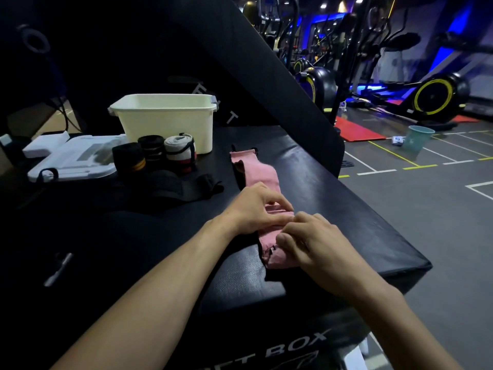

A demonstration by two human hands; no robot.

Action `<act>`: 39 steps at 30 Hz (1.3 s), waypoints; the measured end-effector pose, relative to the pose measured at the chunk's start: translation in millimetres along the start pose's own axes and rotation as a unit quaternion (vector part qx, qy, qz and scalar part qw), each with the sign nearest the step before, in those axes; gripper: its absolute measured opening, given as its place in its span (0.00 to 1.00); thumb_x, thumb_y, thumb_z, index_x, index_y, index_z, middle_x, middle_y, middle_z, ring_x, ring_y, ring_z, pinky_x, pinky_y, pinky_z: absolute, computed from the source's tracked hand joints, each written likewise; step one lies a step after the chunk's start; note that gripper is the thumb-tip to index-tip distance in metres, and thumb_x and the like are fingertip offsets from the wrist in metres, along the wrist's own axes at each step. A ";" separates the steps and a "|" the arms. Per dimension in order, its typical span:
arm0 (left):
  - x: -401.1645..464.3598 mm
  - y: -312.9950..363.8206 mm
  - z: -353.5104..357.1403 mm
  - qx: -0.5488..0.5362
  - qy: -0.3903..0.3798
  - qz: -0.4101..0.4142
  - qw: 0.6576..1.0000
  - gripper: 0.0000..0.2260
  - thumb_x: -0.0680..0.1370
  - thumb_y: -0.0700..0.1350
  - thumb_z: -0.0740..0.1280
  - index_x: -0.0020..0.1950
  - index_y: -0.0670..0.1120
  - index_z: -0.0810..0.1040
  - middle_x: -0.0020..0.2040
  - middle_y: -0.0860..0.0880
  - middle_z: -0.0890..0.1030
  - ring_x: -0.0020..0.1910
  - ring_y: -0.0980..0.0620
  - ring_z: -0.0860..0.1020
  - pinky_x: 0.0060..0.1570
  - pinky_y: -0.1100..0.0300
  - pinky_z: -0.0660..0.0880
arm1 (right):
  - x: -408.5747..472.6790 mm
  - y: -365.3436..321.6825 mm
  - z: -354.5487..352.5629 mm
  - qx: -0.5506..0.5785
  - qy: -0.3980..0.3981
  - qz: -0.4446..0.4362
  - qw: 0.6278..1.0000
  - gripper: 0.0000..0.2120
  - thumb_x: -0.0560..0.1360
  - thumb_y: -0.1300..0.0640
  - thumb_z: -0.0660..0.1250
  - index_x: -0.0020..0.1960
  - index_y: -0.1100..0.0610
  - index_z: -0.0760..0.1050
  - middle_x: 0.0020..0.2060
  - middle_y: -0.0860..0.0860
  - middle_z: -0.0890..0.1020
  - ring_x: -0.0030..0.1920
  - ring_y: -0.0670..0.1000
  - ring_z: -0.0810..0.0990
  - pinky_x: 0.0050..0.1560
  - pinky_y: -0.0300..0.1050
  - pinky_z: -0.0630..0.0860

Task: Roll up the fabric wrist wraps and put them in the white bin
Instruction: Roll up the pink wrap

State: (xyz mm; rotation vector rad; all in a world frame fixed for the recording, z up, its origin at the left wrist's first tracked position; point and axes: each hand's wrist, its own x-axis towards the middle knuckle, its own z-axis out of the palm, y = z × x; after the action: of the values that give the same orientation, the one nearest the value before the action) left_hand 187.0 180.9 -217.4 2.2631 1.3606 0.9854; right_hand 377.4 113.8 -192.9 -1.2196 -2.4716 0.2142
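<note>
A pink wrist wrap [260,177] lies stretched out on the black soft box [346,209], its far end pointing away from me. My left hand [256,209] and my right hand [312,241] both pinch its near end, which is folded over into the start of a roll. The white bin [165,121] stands at the back of the box, its inside hidden. In front of the bin stand three rolled wraps: a black-and-orange one [129,157], a black striped one [152,148] and a grey-white-red one [181,150]. A black unrolled wrap [186,185] lies beside them.
A white lid or tray [74,158] rests at the left. A tall black padded panel [280,76] leans behind the box. The box's right edge drops to the gym floor, where a teal bucket [417,137], red mats and exercise bikes stand.
</note>
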 end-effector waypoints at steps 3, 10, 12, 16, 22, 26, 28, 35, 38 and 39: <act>0.4 0.2 -1.2 0.009 0.000 -0.007 1.000 0.09 0.74 0.51 0.77 0.53 0.52 0.88 0.49 0.55 0.86 0.51 0.67 0.73 0.51 0.76 0.69 | 6.1 -1.5 -0.5 0.001 0.005 0.019 1.000 0.09 0.81 0.44 0.62 0.55 0.46 0.78 0.48 0.41 0.76 0.54 0.52 0.74 0.54 0.55 0.73; 0.7 2.0 -2.8 0.021 -0.002 -0.016 1.000 0.09 0.72 0.46 0.76 0.52 0.52 0.87 0.45 0.53 0.85 0.50 0.61 0.73 0.54 0.61 0.75 | 14.7 -9.4 9.0 -0.031 0.121 0.004 0.992 0.07 0.75 0.51 0.72 0.45 0.47 0.73 0.42 0.45 0.81 0.46 0.53 0.79 0.45 0.53 0.72; 0.8 2.7 -3.6 0.022 0.000 -0.013 1.000 0.10 0.73 0.45 0.76 0.53 0.51 0.88 0.46 0.54 0.85 0.51 0.61 0.74 0.54 0.64 0.74 | 9.9 -6.4 15.1 -0.026 0.173 -0.020 0.984 0.05 0.75 0.50 0.71 0.45 0.48 0.75 0.38 0.46 0.82 0.40 0.53 0.80 0.41 0.52 0.74; 0.8 4.7 -2.3 -0.001 0.011 -0.026 1.000 0.07 0.74 0.52 0.77 0.49 0.53 0.88 0.42 0.58 0.84 0.49 0.60 0.79 0.50 0.67 0.76 | -3.9 4.7 19.6 -0.015 0.198 -0.094 0.976 0.07 0.76 0.47 0.67 0.46 0.50 0.79 0.42 0.44 0.83 0.41 0.51 0.81 0.40 0.51 0.75; 11.1 -20.2 -18.2 0.034 0.259 -0.121 0.958 0.09 0.72 0.53 0.78 0.49 0.53 0.85 0.47 0.55 0.85 0.46 0.54 0.82 0.52 0.53 0.79 | -14.4 16.7 24.4 0.017 0.126 -0.089 0.988 0.20 0.69 0.38 0.72 0.57 0.45 0.76 0.52 0.38 0.81 0.53 0.46 0.79 0.51 0.47 0.77; 12.6 -38.2 -26.9 0.097 0.198 -0.253 0.942 0.25 0.70 0.62 0.76 0.62 0.51 0.82 0.59 0.47 0.80 0.61 0.44 0.78 0.64 0.49 0.73 | -12.5 15.0 23.0 0.010 0.126 -0.100 0.987 0.17 0.71 0.42 0.69 0.58 0.46 0.75 0.52 0.39 0.82 0.52 0.47 0.79 0.48 0.51 0.79; 14.6 -34.8 -24.8 0.132 0.160 -0.262 0.942 0.25 0.71 0.64 0.75 0.63 0.53 0.82 0.62 0.48 0.80 0.64 0.44 0.76 0.64 0.49 0.68 | -12.0 14.4 18.3 -0.003 0.109 -0.109 0.988 0.17 0.71 0.40 0.66 0.57 0.45 0.75 0.50 0.39 0.82 0.50 0.47 0.78 0.46 0.49 0.78; 20.2 -25.3 -17.2 0.141 0.152 -0.201 0.957 0.17 0.70 0.61 0.76 0.51 0.51 0.82 0.56 0.54 0.76 0.60 0.48 0.73 0.57 0.54 0.63 | -21.0 18.5 5.9 0.027 0.060 -0.111 0.992 0.18 0.70 0.36 0.67 0.57 0.41 0.75 0.42 0.32 0.75 0.42 0.34 0.66 0.46 0.30 0.66; 22.2 -20.2 -12.9 0.175 0.149 -0.197 0.953 0.14 0.74 0.57 0.73 0.41 0.50 0.75 0.44 0.53 0.78 0.52 0.44 0.78 0.49 0.54 0.66 | -17.7 21.9 3.6 0.054 0.035 -0.106 0.992 0.19 0.71 0.36 0.68 0.59 0.40 0.74 0.39 0.29 0.70 0.44 0.30 0.69 0.45 0.28 0.65; 23.6 -19.5 -11.7 0.182 0.148 -0.211 0.949 0.14 0.76 0.57 0.72 0.42 0.49 0.75 0.43 0.52 0.80 0.50 0.43 0.79 0.47 0.54 0.67 | -16.9 23.0 3.0 0.055 0.030 -0.108 0.992 0.19 0.72 0.35 0.68 0.59 0.40 0.75 0.39 0.29 0.70 0.43 0.30 0.70 0.45 0.27 0.66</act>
State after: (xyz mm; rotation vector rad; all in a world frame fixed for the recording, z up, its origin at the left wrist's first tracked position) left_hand 173.4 210.1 -211.2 1.9648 2.2020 1.0111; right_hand 402.4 114.6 -206.9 -0.8933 -2.4807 0.2485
